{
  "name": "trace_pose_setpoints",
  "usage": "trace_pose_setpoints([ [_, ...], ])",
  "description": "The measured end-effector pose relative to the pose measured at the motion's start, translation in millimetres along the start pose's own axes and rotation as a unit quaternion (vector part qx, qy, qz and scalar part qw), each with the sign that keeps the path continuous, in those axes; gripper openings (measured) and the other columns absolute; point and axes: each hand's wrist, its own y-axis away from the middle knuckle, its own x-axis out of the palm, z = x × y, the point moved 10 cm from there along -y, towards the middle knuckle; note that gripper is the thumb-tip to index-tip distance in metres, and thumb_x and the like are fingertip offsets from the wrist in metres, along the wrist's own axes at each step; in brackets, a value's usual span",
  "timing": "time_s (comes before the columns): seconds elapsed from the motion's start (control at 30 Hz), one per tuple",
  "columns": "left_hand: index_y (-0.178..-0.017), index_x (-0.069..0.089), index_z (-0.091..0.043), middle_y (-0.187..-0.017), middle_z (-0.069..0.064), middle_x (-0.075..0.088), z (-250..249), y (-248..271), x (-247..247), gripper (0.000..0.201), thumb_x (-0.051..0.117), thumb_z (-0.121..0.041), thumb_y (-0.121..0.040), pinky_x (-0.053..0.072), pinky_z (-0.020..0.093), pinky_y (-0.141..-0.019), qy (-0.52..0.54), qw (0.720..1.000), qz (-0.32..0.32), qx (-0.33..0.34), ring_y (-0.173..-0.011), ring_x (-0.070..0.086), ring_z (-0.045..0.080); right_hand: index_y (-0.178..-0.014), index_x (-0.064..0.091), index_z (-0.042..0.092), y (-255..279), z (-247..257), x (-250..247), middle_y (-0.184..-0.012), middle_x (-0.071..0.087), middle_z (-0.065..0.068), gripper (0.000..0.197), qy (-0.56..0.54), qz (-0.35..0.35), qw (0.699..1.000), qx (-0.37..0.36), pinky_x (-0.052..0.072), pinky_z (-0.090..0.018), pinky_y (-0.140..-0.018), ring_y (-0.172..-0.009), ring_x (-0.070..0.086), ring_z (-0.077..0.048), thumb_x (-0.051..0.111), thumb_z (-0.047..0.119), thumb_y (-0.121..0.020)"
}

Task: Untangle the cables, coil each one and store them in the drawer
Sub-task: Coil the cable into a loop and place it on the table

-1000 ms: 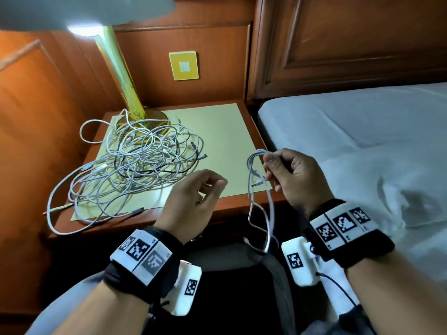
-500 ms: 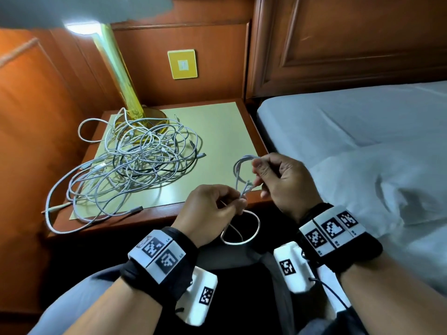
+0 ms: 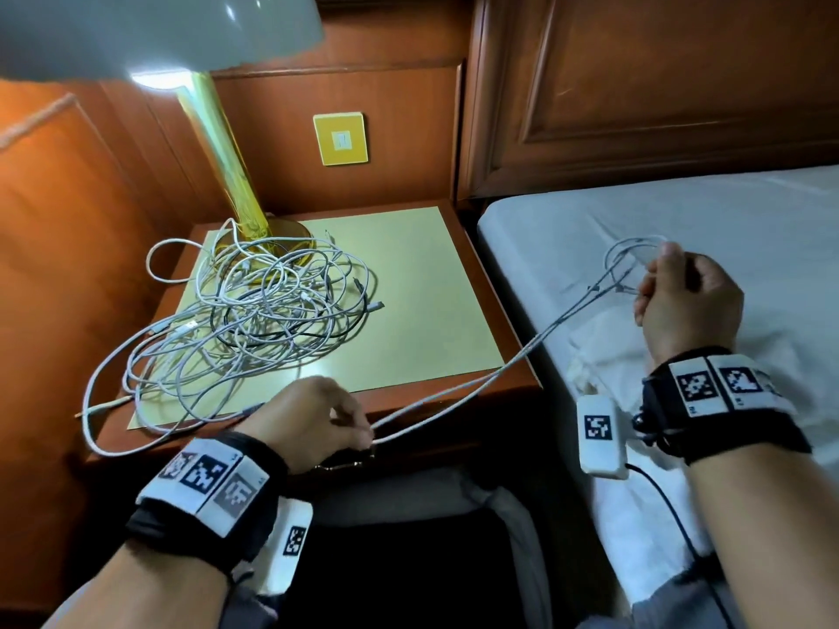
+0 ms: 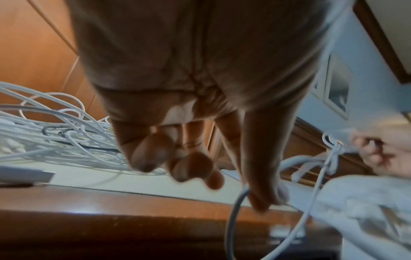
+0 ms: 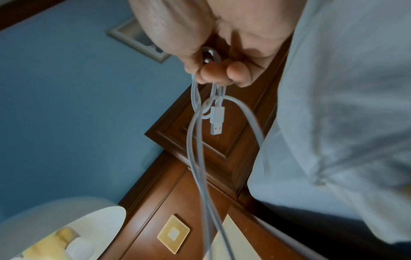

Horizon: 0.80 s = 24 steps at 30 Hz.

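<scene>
The right hand [image 3: 688, 306], at right of the frame, is gripping the cable [image 3: 499, 370] loops and plug; the left hand [image 3: 308, 419], lower centre, is pinching its doubled strands. It is looking light, limp and slippery, so holding near the plug is safest.

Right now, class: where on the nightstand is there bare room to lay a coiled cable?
The right half of the nightstand's mat, between the tangled cables and the bed, is bare. The left half is crowded, up to the lamp base.

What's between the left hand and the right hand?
A white cable, doubled into two strands, stretches from the left hand to the right hand, crossing the nightstand corner and bed edge. Head view shows it.
</scene>
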Motion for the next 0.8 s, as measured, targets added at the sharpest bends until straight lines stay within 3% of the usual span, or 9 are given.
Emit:
trace_pose_setpoints([
  [0.13,-0.087,0.077,-0.04,-0.083,-0.02,0.071,3,2,24,0.011,0.077,-0.033,-0.078,0.051,0.017,-0.075,-0.089,0.992,0.084,-0.026,-0.081,0.065,-0.001,-0.071,0.061,0.021,28,21,38,-0.057,0.058,0.004,0.034,-0.049,0.11,0.992,-0.028,0.04,-0.03,-0.048,-0.045,0.049,-0.016,0.056,0.041,-0.098],
  [0.2,-0.105,0.072,-0.041,-0.097,-0.02,0.069,-4,-1,22,0.028,0.069,-0.025,-0.082,0.052,0.024,-0.084,-0.102,0.993,0.061,-0.018,-0.09,0.064,0.005,-0.076,0.064,0.02,56,33,64,-0.06,0.06,0.003,0.03,-0.036,0.204,0.977,-0.05,0.043,-0.029,-0.048,-0.048,0.051,-0.015,0.058,0.037,-0.099],
  [0.27,-0.113,0.068,-0.039,-0.11,-0.02,0.066,-15,-4,13,0.042,0.056,-0.01,-0.084,0.049,0.017,-0.08,-0.054,0.999,0.004,0.003,-0.086,0.062,0.001,-0.08,0.066,0.021,84,43,82,-0.062,0.062,0.0,0.026,-0.035,0.278,0.958,-0.065,0.046,-0.029,-0.05,-0.051,0.054,-0.015,0.059,0.038,-0.098],
  [0.33,-0.109,0.068,-0.035,-0.11,-0.02,0.065,-29,-4,-3,0.043,0.05,-0.004,-0.085,0.044,0.012,-0.071,0.025,0.996,-0.084,0.033,-0.076,0.061,-0.001,-0.082,0.068,0.018,103,49,92,-0.064,0.064,-0.003,0.025,-0.049,0.312,0.946,-0.068,0.047,-0.026,-0.05,-0.05,0.056,-0.015,0.06,0.037,-0.097],
  [0.4,-0.097,0.069,-0.031,-0.094,-0.016,0.07,-45,0,-13,0.029,0.056,-0.007,-0.089,0.048,0.021,-0.065,0.12,0.98,-0.145,0.067,-0.068,0.064,0.005,-0.084,0.069,0.016,114,49,98,-0.065,0.064,-0.004,0.026,-0.055,0.329,0.941,-0.058,0.048,-0.025,-0.05,-0.05,0.056,-0.015,0.06,0.037,-0.096],
  [0.5,-0.087,0.069,-0.026,-0.072,-0.004,0.071,-69,6,-6,0.009,0.064,-0.023,-0.093,0.054,0.033,-0.059,0.232,0.958,-0.134,0.102,-0.06,0.062,0.017,-0.082,0.069,0.019,120,48,101,-0.063,0.064,-0.001,0.024,-0.065,0.33,0.941,-0.043,0.05,-0.029,-0.049,-0.048,0.057,-0.015,0.061,0.038,-0.095],
  [0.57,-0.085,0.067,-0.025,-0.068,-0.005,0.07,-78,7,4,0.009,0.068,-0.032,-0.091,0.047,0.027,-0.053,0.241,0.957,-0.114,0.112,-0.054,0.058,0.01,-0.082,0.069,0.018,122,49,102,-0.063,0.065,-0.001,0.027,-0.068,0.33,0.941,-0.035,0.053,-0.036,-0.051,-0.047,0.058,-0.017,0.061,0.041,-0.094],
  [0.7,-0.085,0.062,-0.027,-0.079,-0.007,0.071,-83,5,16,0.022,0.079,-0.04,-0.082,0.052,0.024,-0.063,0.212,0.962,-0.135,0.11,-0.067,0.066,0.007,-0.083,0.068,0.015,127,46,105,-0.066,0.068,-0.004,0.031,-0.081,0.339,0.937,-0.007,0.051,-0.036,-0.053,-0.047,0.059,-0.02,0.061,0.044,-0.093],
  [0.8,-0.084,0.058,-0.028,-0.088,-0.009,0.064,-83,8,8,0.026,0.084,-0.032,-0.079,0.046,0.014,-0.061,0.213,0.948,-0.212,0.107,-0.067,0.063,0.004,-0.084,0.068,0.014,131,46,107,-0.068,0.069,-0.004,0.033,-0.087,0.353,0.932,0.011,0.053,-0.036,-0.055,-0.048,0.059,-0.021,0.061,0.045,-0.092],
])
